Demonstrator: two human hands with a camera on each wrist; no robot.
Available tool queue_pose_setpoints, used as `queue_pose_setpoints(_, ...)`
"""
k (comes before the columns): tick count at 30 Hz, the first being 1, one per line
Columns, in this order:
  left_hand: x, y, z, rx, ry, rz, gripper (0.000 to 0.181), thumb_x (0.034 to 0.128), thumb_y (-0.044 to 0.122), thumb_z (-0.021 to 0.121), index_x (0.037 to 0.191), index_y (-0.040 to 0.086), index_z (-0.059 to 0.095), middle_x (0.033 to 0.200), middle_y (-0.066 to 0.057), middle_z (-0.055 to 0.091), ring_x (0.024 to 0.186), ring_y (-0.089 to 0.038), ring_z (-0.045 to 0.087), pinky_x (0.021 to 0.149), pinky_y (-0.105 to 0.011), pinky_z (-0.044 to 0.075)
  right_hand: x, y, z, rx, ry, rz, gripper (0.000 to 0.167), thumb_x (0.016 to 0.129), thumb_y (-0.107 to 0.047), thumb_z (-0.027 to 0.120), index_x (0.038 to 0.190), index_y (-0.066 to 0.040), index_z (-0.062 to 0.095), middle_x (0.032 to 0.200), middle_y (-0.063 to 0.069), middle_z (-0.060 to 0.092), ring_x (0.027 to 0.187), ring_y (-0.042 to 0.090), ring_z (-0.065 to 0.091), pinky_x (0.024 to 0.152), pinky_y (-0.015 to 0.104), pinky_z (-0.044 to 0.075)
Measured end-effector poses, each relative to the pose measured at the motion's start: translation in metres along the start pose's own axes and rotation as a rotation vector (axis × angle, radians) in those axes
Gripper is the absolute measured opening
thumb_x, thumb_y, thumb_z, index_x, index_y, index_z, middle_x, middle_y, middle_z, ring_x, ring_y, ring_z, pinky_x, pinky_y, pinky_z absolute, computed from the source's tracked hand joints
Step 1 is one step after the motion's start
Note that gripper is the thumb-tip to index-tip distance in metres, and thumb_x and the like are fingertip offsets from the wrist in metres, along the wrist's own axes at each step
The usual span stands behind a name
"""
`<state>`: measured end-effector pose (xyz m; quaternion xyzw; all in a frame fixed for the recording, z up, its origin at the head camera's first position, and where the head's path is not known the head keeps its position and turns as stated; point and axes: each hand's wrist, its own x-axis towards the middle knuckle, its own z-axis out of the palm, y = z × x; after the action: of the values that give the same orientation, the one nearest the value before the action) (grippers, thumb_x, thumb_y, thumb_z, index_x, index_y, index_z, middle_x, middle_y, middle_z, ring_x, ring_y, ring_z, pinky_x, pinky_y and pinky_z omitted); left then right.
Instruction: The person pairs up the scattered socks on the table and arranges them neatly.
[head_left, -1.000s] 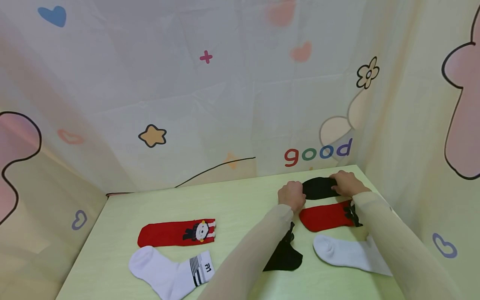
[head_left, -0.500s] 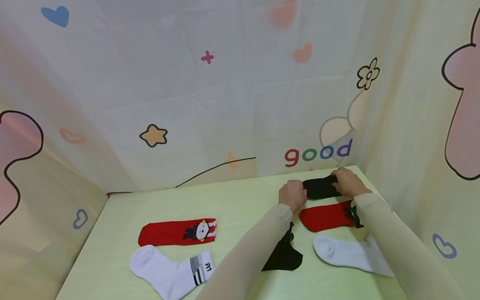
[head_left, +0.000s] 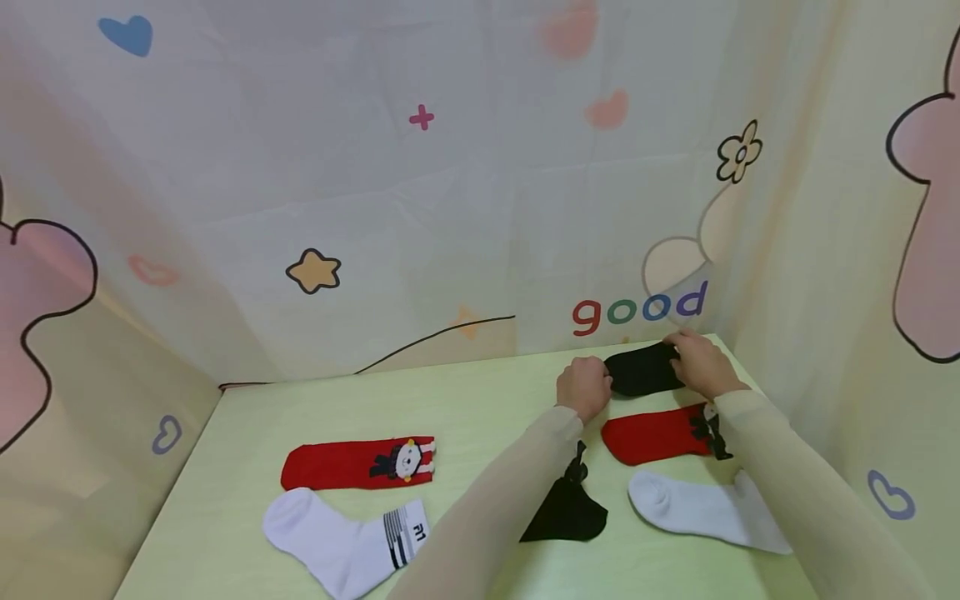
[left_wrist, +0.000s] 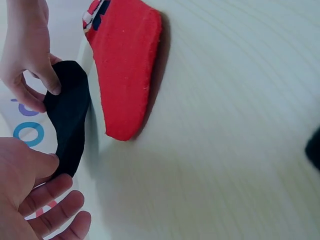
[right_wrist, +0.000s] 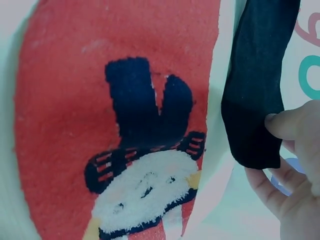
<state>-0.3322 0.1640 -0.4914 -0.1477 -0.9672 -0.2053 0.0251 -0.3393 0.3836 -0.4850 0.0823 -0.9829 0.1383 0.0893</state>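
Observation:
A black sock (head_left: pixel 642 372) is stretched between both hands at the back right of the table. My left hand (head_left: pixel 584 388) pinches its left end between thumb and forefinger, the other fingers loosely bent in the left wrist view. At the opposite end my right hand (head_left: pixel 703 364) pinches the sock, thumb on top and fingers beneath, as the right wrist view shows. Just in front lies a red sock (head_left: pixel 654 436) with a cartoon figure at its cuff. Nearer still is a white sock (head_left: pixel 697 504), partly covered by the right sleeve.
Another black sock (head_left: pixel 568 510) lies partly hidden behind the left sleeve. On the left side of the table (head_left: pixel 225 467) are a second red sock (head_left: pixel 337 465) and a white sock (head_left: pixel 330 533) with dark stripes. A printed curtain (head_left: pixel 420 208) rises behind the table.
The right end of the held black sock has risen slightly toward the back with the right hand, so the sock slants more. The left hand has barely moved, and the view has shifted slightly.

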Motion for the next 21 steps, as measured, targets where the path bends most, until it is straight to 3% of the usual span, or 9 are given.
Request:
queue_pose_setpoints(10,0.003,-0.001,-0.009,-0.032,0.046,0.023,0.015,0.0984,0.029,0.071,0.099,0.021,0.083,0.087,0.009,0.075,0.069,-0.008,0.061,0.07,-0.024,0.055,-0.002,0.0,-0.011,0.025,0.085,-0.1,0.034,0.089,0.007,0.067,0.123,0.013,0.062,0.119,0.034,0.06,0.107,0.051,0.06,0.095,0.063,0.049)
queue_pose_setpoints(16,0.001,-0.005,-0.012,-0.035,0.09,0.05,0.015,0.0989,0.023,0.069,0.098,0.021,0.084,0.092,0.009,0.076,0.079,-0.008,0.066,0.073,-0.026,0.057,-0.003,-0.002,-0.013,0.025,0.142,-0.18,0.033,0.087,0.011,0.068,0.119,0.013,0.064,0.108,0.032,0.063,0.097,0.05,0.062,0.089,0.062,0.051)
queue_pose_setpoints(21,-0.001,-0.008,-0.014,-0.069,0.094,0.043,0.016,0.0986,0.02,0.069,0.101,0.019,0.084,0.097,0.007,0.077,0.084,-0.01,0.068,0.077,-0.026,0.057,-0.004,-0.002,-0.016,0.005,0.136,-0.205,0.032,0.087,0.012,0.067,0.119,0.012,0.066,0.104,0.031,0.067,0.093,0.049,0.064,0.086,0.061,0.052)
